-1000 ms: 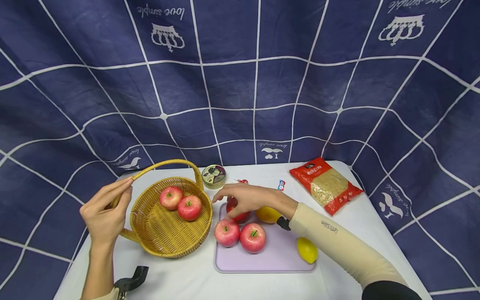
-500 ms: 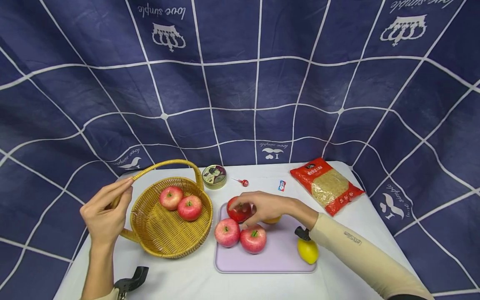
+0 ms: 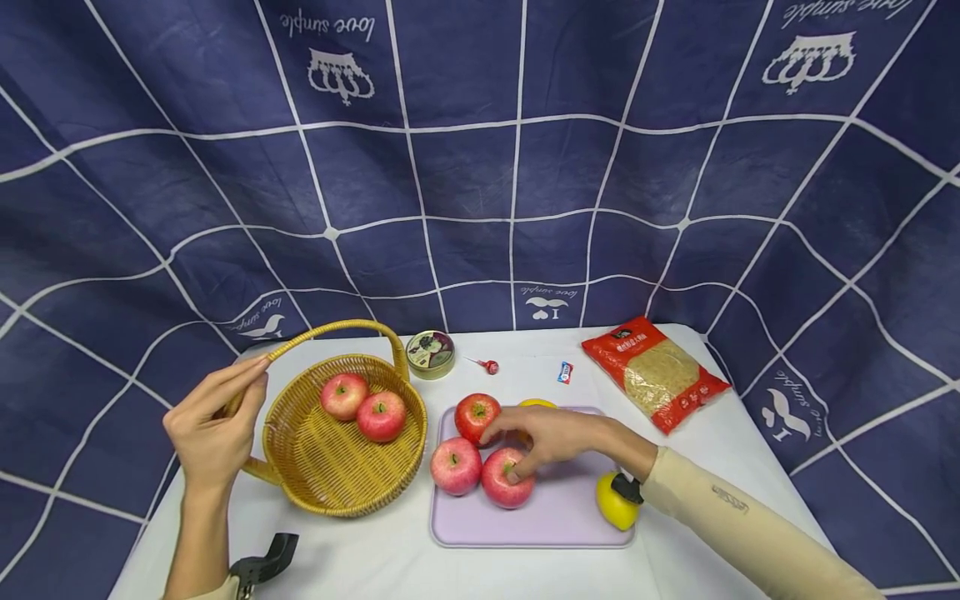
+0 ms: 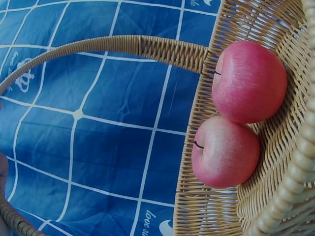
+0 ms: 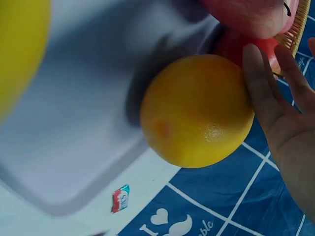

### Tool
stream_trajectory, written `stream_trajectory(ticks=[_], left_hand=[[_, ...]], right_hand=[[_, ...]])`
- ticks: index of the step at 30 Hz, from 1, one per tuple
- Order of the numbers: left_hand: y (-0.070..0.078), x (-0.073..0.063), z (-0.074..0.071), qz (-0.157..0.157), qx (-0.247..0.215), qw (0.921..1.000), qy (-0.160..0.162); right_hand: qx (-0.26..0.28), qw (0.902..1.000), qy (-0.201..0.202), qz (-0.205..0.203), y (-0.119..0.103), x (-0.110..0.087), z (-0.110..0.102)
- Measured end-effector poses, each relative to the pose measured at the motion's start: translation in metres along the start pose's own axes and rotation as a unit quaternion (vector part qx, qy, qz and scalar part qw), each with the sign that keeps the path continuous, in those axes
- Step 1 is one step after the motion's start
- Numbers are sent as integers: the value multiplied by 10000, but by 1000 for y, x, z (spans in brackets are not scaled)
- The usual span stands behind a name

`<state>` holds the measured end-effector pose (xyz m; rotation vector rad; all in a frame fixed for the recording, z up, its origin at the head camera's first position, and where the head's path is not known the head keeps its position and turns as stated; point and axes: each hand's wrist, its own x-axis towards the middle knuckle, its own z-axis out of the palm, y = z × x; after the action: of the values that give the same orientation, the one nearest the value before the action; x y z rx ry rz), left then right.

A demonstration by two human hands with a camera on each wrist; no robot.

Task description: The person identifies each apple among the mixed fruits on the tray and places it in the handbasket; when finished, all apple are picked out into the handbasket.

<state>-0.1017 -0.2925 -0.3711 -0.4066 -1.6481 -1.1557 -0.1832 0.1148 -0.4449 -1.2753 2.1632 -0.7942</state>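
Note:
My left hand (image 3: pixel 213 425) grips the arched handle (image 3: pixel 352 325) of a yellow wicker basket (image 3: pixel 330 500). Inside the basket two apples (image 3: pixel 381 416) lie side by side, seen large in the left wrist view. Over the lilac tray (image 3: pixel 547 533) my right hand (image 3: pixel 558 433) reaches in with spread fingers. Its thumb overlaps the front pink apple (image 3: pixel 504 490), while the fingertips are right at the redder apple (image 3: pixel 476 414) behind. Another pink apple (image 3: pixel 455 467) sits to the left. An orange (image 5: pixel 197 113) lies beside the right hand's fingers, mostly hidden by that hand in the head view.
A lemon (image 3: pixel 617 512) sits at the tray's right edge, partly behind the wrist strap. Along the back stand a round tin (image 3: pixel 430 354), a red lollipop (image 3: pixel 490 367), a small wrapped candy (image 3: pixel 565 372) and a red bag of pasta (image 3: pixel 654 373). A blue checked cloth hangs behind.
My right hand has drawn back to the right and nearer, from the back left of the tray to above the front pink apple. The left hand keeps its hold on the handle.

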Motion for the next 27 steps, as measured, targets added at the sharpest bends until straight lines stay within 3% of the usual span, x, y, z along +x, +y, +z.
stream_trajectory(ticks=[7, 17, 27], left_hand=[[-1, -1, -1, -24, 2, 10000, -5], [-2, -1, 0, -30, -74, 10000, -3], [-1, -1, 0, -18, -48, 10000, -26]], right_hand=[[-43, 9992, -257, 301, 1, -5, 9], [-114, 9988, -469, 77, 3, -4, 20], [-116, 9985, -514, 141, 2, -6, 27]])
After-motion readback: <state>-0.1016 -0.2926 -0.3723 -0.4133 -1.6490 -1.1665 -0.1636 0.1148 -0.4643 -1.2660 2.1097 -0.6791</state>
